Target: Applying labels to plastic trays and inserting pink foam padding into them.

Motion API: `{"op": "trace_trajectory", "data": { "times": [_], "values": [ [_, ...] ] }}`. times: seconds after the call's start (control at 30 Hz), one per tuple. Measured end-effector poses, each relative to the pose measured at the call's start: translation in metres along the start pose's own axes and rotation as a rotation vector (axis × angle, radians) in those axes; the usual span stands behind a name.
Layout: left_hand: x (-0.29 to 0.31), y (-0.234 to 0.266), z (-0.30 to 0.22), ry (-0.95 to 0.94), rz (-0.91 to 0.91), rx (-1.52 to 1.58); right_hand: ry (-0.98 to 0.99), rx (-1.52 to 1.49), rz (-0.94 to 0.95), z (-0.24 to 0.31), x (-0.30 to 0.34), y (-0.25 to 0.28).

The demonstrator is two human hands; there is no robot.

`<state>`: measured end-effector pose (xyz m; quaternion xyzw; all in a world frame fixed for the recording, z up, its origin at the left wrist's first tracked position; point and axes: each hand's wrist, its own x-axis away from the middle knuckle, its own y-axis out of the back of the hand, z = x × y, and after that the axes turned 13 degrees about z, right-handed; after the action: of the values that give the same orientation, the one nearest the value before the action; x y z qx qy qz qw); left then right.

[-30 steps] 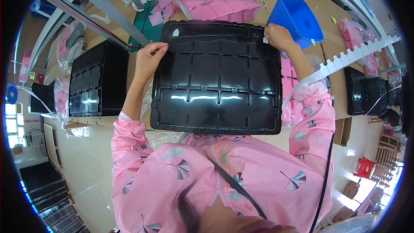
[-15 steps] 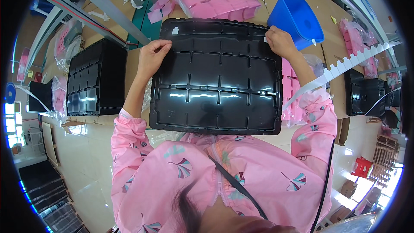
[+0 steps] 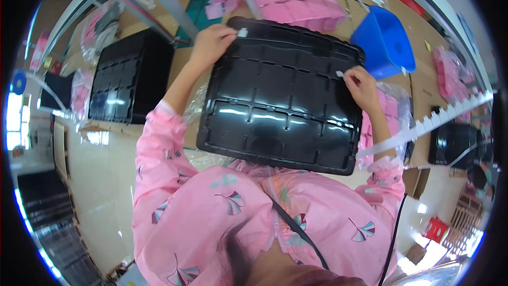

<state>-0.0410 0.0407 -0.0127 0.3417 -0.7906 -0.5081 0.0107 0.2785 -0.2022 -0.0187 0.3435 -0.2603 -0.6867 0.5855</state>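
A black plastic tray (image 3: 280, 95) with moulded ridges lies tilted in front of me, its near edge against my jacket. My left hand (image 3: 211, 45) is closed in a pinch at the tray's far left corner, fingertips at the edge of a small white label (image 3: 242, 33). Toward the tray's right side, my right hand (image 3: 362, 87) pinches a second small white label (image 3: 339, 74), its fingers curled. That label sits at or just over the tray's surface; whether it is stuck down I cannot tell.
Pink moulded trays (image 3: 291, 0) in clear plastic lie beyond the black tray. A blue bin (image 3: 383, 42) stands at the far right. Stacked black trays (image 3: 119, 82) stand at left. A white notched strip (image 3: 428, 124) crosses near my right forearm. Grey metal posts (image 3: 174, 0) rise at far left.
My left hand has moved from the tray's left edge to the far left label. My right hand has come nearer with its label, away from the far right corner. The view has shifted.
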Motion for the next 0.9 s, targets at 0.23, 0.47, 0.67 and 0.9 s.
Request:
{"op": "trace_trajectory", "data": {
  "times": [0.23, 0.47, 0.67, 0.9],
  "values": [
    [-0.035, -0.010, 0.023, -0.034, 0.176, -0.204, 0.045, -0.022, -0.158, 0.011, 0.005, -0.016],
    [-0.049, -0.014, 0.014, 0.024, 0.332, -0.399, 0.053, -0.008, -0.164, 0.009, 0.005, -0.020],
    [-0.059, -0.018, 0.018, 0.050, 0.373, -0.364, 0.042, -0.012, -0.162, 0.012, 0.006, -0.018],
    [-0.057, -0.016, 0.013, 0.028, 0.414, -0.438, 0.061, -0.023, -0.181, 0.011, 0.006, -0.018]
  ]
}}
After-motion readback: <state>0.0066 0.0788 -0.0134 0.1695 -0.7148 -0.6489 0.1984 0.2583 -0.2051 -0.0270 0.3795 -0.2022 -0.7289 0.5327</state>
